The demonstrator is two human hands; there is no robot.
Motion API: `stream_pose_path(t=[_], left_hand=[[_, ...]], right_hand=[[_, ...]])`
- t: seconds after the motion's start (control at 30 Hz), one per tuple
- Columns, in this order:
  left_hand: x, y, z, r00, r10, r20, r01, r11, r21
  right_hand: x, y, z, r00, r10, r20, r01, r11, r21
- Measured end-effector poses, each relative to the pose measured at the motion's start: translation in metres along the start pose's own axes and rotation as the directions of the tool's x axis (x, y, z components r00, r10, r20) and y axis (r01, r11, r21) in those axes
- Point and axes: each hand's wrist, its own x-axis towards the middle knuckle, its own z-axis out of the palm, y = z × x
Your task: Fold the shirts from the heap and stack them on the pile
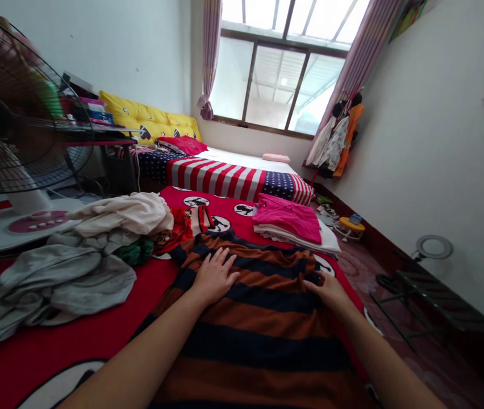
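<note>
A striped knit top point(263, 335) lying spread out on a red bedcover point(71, 352), with wide bands of rust brown and navy running crosswise and the cloth rumpling slightly toward the far end. Left hand point(215, 276) pressing flat on the far part of the top, fingers spreading open. Right hand point(326, 292) resting near the far right edge of the top, fingers curling down into the cloth, with any actual pinch impossible to make out from this angle. The two hands standing apart, a stretch of stripes showing between them, and neither touching the other. The near end of the top running out of view below both forearms. Collar and sleeves hard to make out among the folds.

Left of the left hand, a heap of grey clothing point(58, 287) sitting just beside the top, with a cream garment point(126, 213) lying farther ahead. Just ahead of the right hand, a folded stack of clothes topped by a pink garment point(288, 218) resting on the same bedcover. Well beyond both hands, a stars-and-stripes blanket point(216, 177) stretching across a second bed. Far off past the left hand, an electric fan point(12, 113) standing by the bed.
</note>
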Motion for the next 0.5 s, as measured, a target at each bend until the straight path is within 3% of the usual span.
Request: stream_pose_path(t=[0.03, 0.1, 0.17, 0.2, 0.27, 0.3, 0.37, 0.4, 0.5], left_hand=[[0.000, 0.000, -0.001, 1.000, -0.004, -0.005, 0.004, 1.000, -0.002], [0.000, 0.001, -0.002, 1.000, -0.010, -0.014, 0.010, 1.000, -0.009], [0.001, 0.001, -0.002, 1.000, -0.006, -0.019, 0.006, 1.000, -0.019], [0.001, 0.000, -0.002, 1.000, -0.003, -0.019, 0.003, 1.000, -0.024], [0.000, 0.000, -0.002, 1.000, -0.003, -0.012, 0.002, 1.000, -0.031], [0.000, -0.001, -0.003, 1.000, 0.002, -0.003, -0.002, 0.999, -0.033], [-0.001, -0.002, -0.005, 1.000, 0.012, 0.021, -0.012, 0.999, -0.033], [-0.001, -0.002, -0.007, 0.999, 0.018, 0.034, -0.017, 0.999, -0.033], [-0.002, -0.002, -0.010, 0.999, 0.014, 0.050, -0.012, 0.999, -0.042]], right_hand=[[-0.002, -0.010, 0.003, 0.998, -0.069, -0.012, 0.069, 0.997, -0.017], [-0.012, -0.035, 0.012, 0.960, -0.239, -0.145, 0.229, 0.970, -0.087], [-0.035, -0.063, 0.024, 0.849, -0.453, -0.272, 0.408, 0.889, -0.208], [-0.050, -0.075, 0.032, 0.794, -0.559, -0.240, 0.505, 0.826, -0.250], [-0.083, -0.096, 0.048, 0.722, -0.686, 0.086, 0.683, 0.687, -0.248], [-0.099, -0.102, 0.055, 0.671, -0.682, 0.290, 0.740, 0.640, -0.205], [-0.122, -0.107, 0.065, 0.594, -0.616, 0.518, 0.769, 0.624, -0.140], [-0.127, -0.107, 0.068, 0.598, -0.593, 0.540, 0.758, 0.637, -0.140], [-0.125, -0.099, 0.072, 0.728, -0.579, 0.368, 0.679, 0.686, -0.264]])
